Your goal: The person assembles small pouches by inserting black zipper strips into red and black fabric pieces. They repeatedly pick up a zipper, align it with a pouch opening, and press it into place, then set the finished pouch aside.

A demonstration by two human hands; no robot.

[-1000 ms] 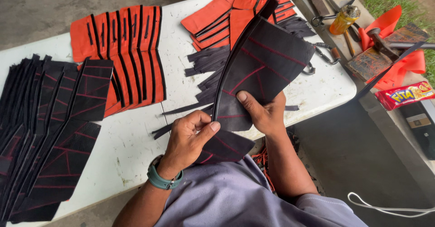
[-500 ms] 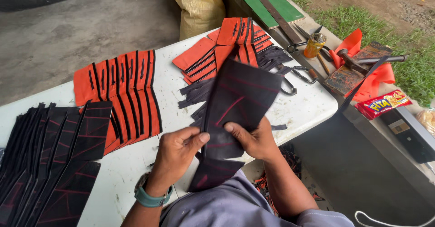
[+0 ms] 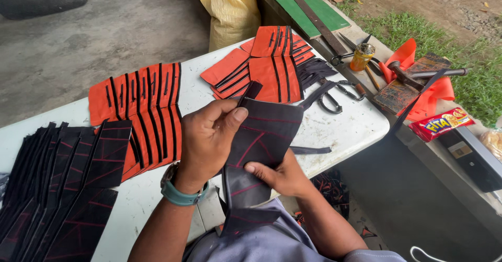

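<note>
Both my hands hold a stack of black pieces with red lines (image 3: 261, 147) above the near edge of the white table (image 3: 345, 123). My left hand (image 3: 209, 136), with a teal watch on its wrist, pinches the stack's upper left edge. My right hand (image 3: 282, 177) grips it from below, thumb on top. The lower end of the stack hangs down over my lap.
Fanned black pieces (image 3: 57, 183) lie at the left. Orange pieces with black strips (image 3: 141, 110) lie mid-table, more orange pieces (image 3: 266, 63) at the back. Scissors (image 3: 340, 89) lie at the right. A side bench holds a jar (image 3: 362, 57), a hammer (image 3: 413, 75) and a snack packet (image 3: 442, 123).
The stack of black pieces has come down from a raised, spread position to lower in front of me. My left hand has shifted up to its top edge.
</note>
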